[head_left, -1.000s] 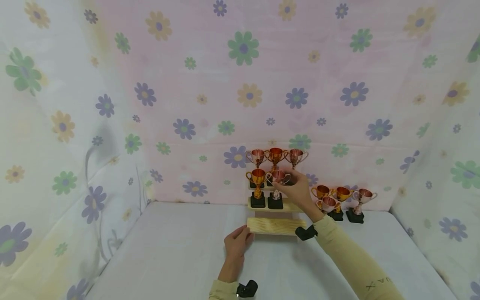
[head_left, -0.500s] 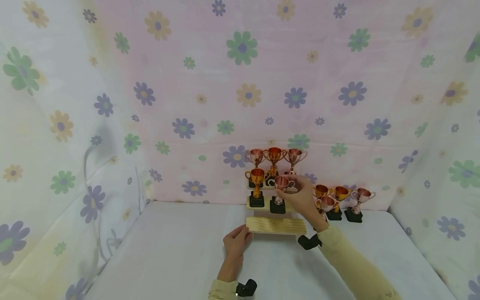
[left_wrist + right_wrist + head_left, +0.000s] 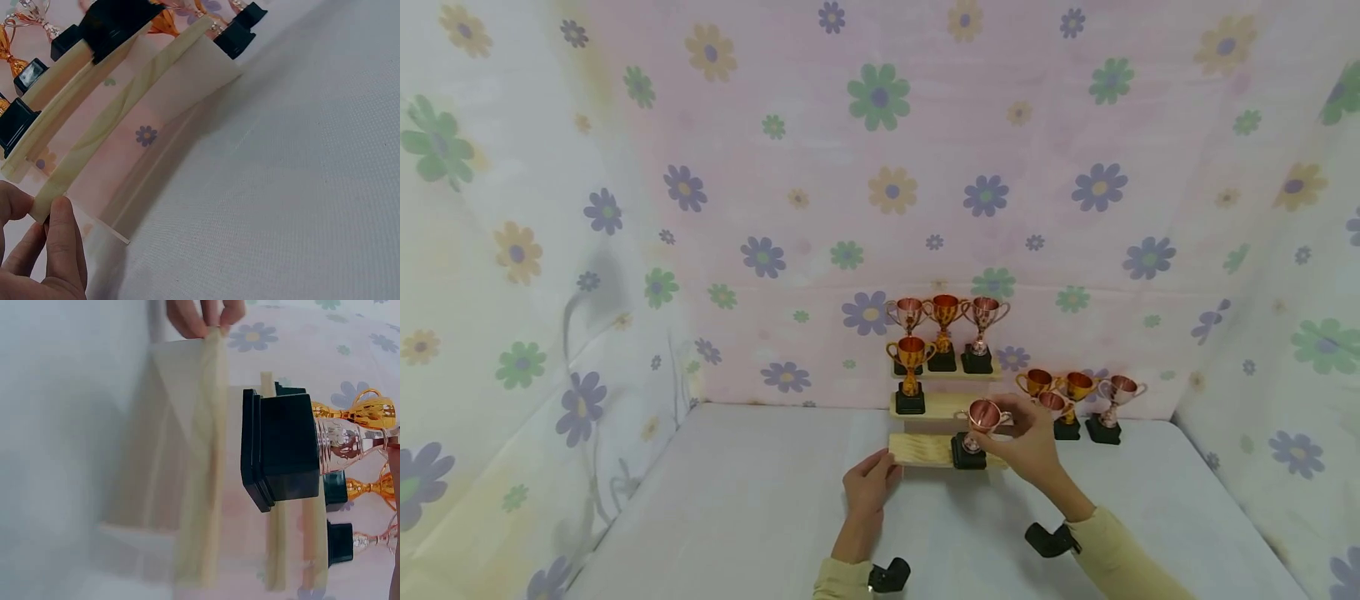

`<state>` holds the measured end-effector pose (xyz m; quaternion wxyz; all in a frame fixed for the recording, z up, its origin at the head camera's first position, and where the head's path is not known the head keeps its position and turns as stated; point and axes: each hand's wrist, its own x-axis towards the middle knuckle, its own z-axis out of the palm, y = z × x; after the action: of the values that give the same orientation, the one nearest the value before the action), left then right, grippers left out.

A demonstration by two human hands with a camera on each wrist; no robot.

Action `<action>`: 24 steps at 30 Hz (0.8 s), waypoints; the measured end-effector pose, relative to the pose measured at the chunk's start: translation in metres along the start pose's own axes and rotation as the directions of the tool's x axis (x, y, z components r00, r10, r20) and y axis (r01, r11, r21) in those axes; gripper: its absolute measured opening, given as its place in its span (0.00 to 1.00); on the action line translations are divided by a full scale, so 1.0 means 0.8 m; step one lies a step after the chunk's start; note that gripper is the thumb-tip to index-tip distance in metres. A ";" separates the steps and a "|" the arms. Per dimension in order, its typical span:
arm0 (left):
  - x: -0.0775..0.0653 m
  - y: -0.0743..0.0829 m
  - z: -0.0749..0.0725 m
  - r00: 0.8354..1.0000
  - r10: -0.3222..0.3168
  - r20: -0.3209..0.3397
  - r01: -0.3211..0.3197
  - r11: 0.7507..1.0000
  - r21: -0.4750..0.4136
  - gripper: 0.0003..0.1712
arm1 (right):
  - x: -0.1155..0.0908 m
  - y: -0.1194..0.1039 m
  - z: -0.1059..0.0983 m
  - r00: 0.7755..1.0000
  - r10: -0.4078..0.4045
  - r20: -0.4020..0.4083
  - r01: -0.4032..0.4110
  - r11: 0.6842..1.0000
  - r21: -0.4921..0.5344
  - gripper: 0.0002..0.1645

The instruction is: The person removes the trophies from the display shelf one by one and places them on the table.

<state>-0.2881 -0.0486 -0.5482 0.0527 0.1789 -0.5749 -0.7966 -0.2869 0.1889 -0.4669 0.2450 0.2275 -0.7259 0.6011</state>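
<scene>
My right hand [image 3: 1028, 442] grips a pinkish-silver trophy cup [image 3: 983, 417] with a black square base, its thumb and fingers around the cup and stem. In the right wrist view the base [image 3: 281, 447] hangs apart from the lowest wooden board [image 3: 209, 444] of a tiered stand. At the board's left end, my left hand [image 3: 867, 487] pinches the corner between thumb and fingers, as the left wrist view also shows. A gold trophy [image 3: 911, 358] stands at the left of the middle board [image 3: 947, 406]. Three more trophies line the top board [image 3: 955, 375], a gold one [image 3: 945, 310] between two pinkish ones.
Several gold and pinkish trophies stand on the white table [image 3: 760, 492] to the right of the stand, among them a pinkish trophy [image 3: 1116, 396] furthest right. A flowered cloth [image 3: 775, 192] hangs behind and along both sides.
My right hand has lifted the pinkish trophy off the middle board and brought it forward, down and slightly right, over the lowest board. The left hand keeps its hold on the board's corner.
</scene>
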 end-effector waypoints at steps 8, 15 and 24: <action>0.004 -0.002 -0.002 1.000 0.004 0.006 -0.004 1.000 -0.024 0.18 | -0.041 0.005 -0.031 0.997 -0.077 0.022 0.077 0.997 -0.018 0.32; 0.006 -0.005 0.000 1.000 0.000 0.002 0.000 1.000 -0.014 0.19 | -0.067 0.003 -0.056 1.000 0.005 -0.018 -0.006 0.998 -0.069 0.32; 0.008 -0.007 -0.001 1.000 0.003 0.003 -0.003 1.000 -0.020 0.19 | -0.092 0.010 -0.096 0.995 0.097 -0.029 -0.100 0.987 -0.126 0.33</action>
<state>-0.2932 -0.0496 -0.5551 0.0548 0.1765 -0.5674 -0.8024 -0.2284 0.2684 -0.5074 0.2372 0.1683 -0.7703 0.5675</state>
